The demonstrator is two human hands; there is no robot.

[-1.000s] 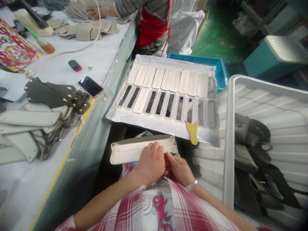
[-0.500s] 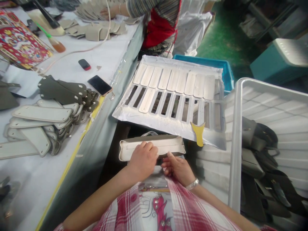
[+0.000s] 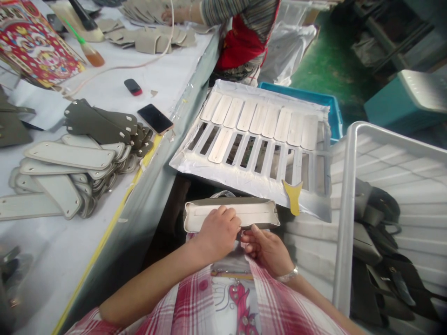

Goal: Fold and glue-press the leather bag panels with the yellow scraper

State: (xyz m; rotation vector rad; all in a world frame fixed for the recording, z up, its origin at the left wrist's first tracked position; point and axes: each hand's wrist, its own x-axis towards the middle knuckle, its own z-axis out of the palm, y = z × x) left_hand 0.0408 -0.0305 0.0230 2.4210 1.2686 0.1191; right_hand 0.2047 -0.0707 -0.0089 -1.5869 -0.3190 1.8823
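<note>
In front of my body is a grey bag (image 3: 197, 217), its long cream panel with a thin line facing up. My left hand (image 3: 220, 232) is closed on the panel's near edge, fingers curled over it. Just right of it, my right hand (image 3: 267, 249) pinches at the same near edge, thumb on top; its fingertips are partly hidden. Beyond the bag lies a white slotted frame (image 3: 181, 158) with a row of cream oblong pieces (image 3: 234, 112) at the back and a single one in the front row. A yellow forked piece (image 3: 294, 197) lies on its near edge.
On the left table are stacked pale oblong panels (image 3: 70, 156), dark grey panels (image 3: 99, 121), a phone (image 3: 155, 117) and a glue bottle (image 3: 92, 55). A white crate (image 3: 344, 209) holding grey bags stands right, a blue bin (image 3: 333, 104) behind. A co-worker's arm (image 3: 226, 10) reaches over the far table.
The whole view has shifted slightly, so everything sits a little further right. Both hands keep their hold at the bag's near edge, with only slight finger movement.
</note>
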